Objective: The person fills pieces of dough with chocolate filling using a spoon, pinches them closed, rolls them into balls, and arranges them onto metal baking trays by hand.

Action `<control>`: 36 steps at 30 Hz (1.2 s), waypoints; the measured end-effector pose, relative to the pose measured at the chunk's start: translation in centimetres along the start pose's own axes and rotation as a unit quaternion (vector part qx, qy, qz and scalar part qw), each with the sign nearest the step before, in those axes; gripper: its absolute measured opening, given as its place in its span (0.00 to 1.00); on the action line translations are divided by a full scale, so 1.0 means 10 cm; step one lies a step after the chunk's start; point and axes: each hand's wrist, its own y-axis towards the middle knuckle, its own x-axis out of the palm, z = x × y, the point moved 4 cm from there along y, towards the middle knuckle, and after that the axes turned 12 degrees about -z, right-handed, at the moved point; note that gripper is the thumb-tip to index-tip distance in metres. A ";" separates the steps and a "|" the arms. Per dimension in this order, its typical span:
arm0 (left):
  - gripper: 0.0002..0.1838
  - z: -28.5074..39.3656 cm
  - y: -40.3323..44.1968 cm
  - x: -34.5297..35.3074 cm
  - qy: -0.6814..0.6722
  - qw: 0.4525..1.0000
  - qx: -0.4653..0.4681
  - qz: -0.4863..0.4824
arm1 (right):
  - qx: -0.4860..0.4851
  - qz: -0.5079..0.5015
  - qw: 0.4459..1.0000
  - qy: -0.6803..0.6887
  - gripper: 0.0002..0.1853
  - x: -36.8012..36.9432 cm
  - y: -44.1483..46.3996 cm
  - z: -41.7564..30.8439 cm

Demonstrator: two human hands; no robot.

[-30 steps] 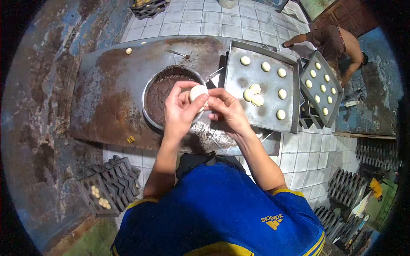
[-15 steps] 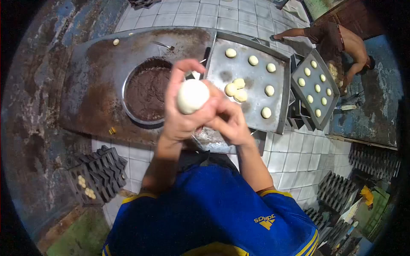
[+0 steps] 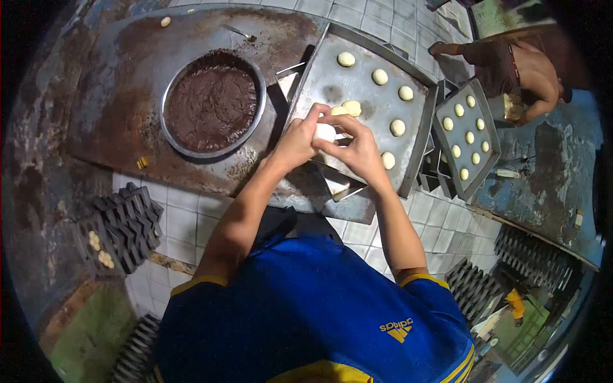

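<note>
Between my two hands is a pale, smooth dough ball. My left hand is closed around its left side, with the fingers curled over the top. My right hand pinches it from the right, thumb in front and fingers bent behind. Both hands are over the near left part of a metal baking tray. Just beyond my fingers, pieces of dough lie clustered on that tray, partly hidden. Several round dough balls sit spaced along its far and right sides.
Left of my hands, a round metal pan holds dark brown paste. A spoon lies beyond it on the worn table. To the right stands another tray of dough balls. A person bends over farther right. Stacked trays stand lower left.
My hands have moved away from my body and slightly right, over the tray's near edge. The dough ball, formerly exposed on my left hand, is now gripped between both hands. The view has shifted.
</note>
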 end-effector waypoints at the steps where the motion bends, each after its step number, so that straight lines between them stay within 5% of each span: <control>1: 0.46 -0.08 0.00 -0.01 0.057 0.998 -0.012 -0.004 | 0.011 0.002 1.000 0.019 0.23 0.04 0.06 0.20; 3: 0.59 -0.14 -0.11 -0.10 0.068 0.992 -0.102 -0.043 | 0.009 -0.022 0.999 -0.045 0.23 0.13 0.23 0.74; 4: 0.61 -0.28 -0.20 -0.16 0.124 0.990 -0.058 0.030 | 0.005 -0.041 0.993 -0.108 0.24 0.20 0.30 1.00; 8: 0.57 -0.63 -0.80 -0.55 0.044 0.985 -0.114 0.122 | -0.099 -0.202 0.873 -0.433 0.37 0.55 0.46 1.35; 9: 0.53 -0.55 -0.97 -0.70 0.131 0.978 -0.050 0.155 | -0.102 -0.207 0.873 -0.430 0.37 0.59 0.51 1.33; 11: 0.51 -0.71 -1.21 -0.79 0.082 0.976 -0.097 0.174 | -0.153 -0.183 0.840 -0.488 0.47 0.69 0.52 1.30; 16: 0.46 -0.38 -1.04 -0.66 -0.013 0.977 -0.137 0.162 | -0.109 -0.182 0.866 -0.454 0.44 0.77 0.50 1.47; 18: 0.42 -0.36 -0.73 -0.52 0.001 0.983 -0.102 0.150 | -0.076 -0.238 0.940 -0.232 0.37 0.60 0.62 1.58; 20: 0.37 -0.44 -0.40 -0.29 -0.002 0.996 -0.057 0.071 | -0.077 -0.111 0.973 -0.187 0.25 0.24 0.51 1.17; 22: 0.33 -0.38 -0.10 -0.09 0.040 0.999 -0.024 0.015 | -0.027 -0.032 0.963 -0.266 0.25 -0.06 0.35 1.11; 25: 0.34 -0.39 0.29 0.25 0.134 0.988 0.006 -0.069 | 0.086 -0.046 0.921 -0.378 0.19 -0.24 0.05 1.18; 34: 0.37 -0.74 0.77 0.64 0.154 0.975 0.007 -0.158 | 0.122 -0.030 0.882 -0.455 0.14 -0.22 0.08 1.84; 36: 0.37 -0.86 0.79 0.60 0.109 0.985 -0.018 -0.131 | 0.203 -0.196 0.942 -0.184 0.12 -0.39 0.10 1.84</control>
